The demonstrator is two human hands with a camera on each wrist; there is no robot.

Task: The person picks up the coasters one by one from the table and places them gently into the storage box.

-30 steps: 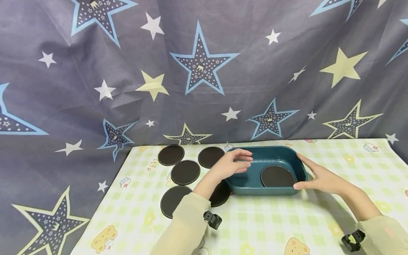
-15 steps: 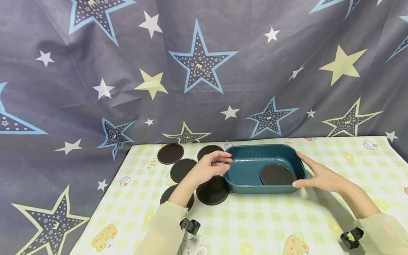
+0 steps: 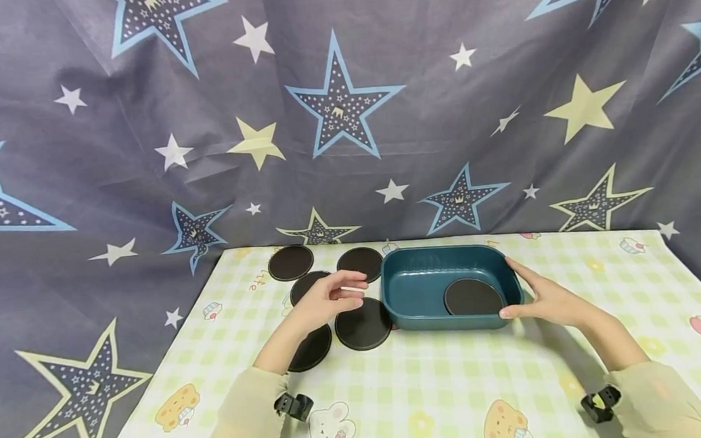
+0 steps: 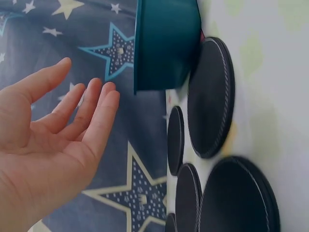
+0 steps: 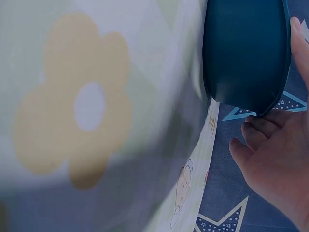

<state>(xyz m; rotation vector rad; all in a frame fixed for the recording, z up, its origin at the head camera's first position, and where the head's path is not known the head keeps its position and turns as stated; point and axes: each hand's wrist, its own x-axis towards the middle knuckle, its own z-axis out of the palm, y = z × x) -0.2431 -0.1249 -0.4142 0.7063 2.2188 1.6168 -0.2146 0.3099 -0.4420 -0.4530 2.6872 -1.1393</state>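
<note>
A dark teal rectangular box (image 3: 413, 288) stands open-topped near the back of the table. Inside, towards its right end, lies a round black coaster (image 3: 473, 297). My right hand (image 3: 548, 301) holds the box's right end, thumb at the front corner and fingers farther back; the right wrist view shows the hand (image 5: 277, 162) at the box rim (image 5: 285, 48). Over several black coasters left of the box, my left hand (image 3: 322, 302) hovers with nothing in it. Its fingers are spread and slightly bent in the left wrist view, apart from the white-stitched coaster (image 4: 212, 99).
More coasters lie flat at the back left, one at the far corner (image 3: 290, 262) and one behind my left hand (image 3: 360, 264). A checked tablecloth (image 3: 423, 383) covers the table. A dark star-patterned curtain (image 3: 335, 179) hangs right behind the back edge.
My left hand has moved left and slightly down, from above the box to above the coasters. The right hand stays on the box, and the coaster inside has not moved.
</note>
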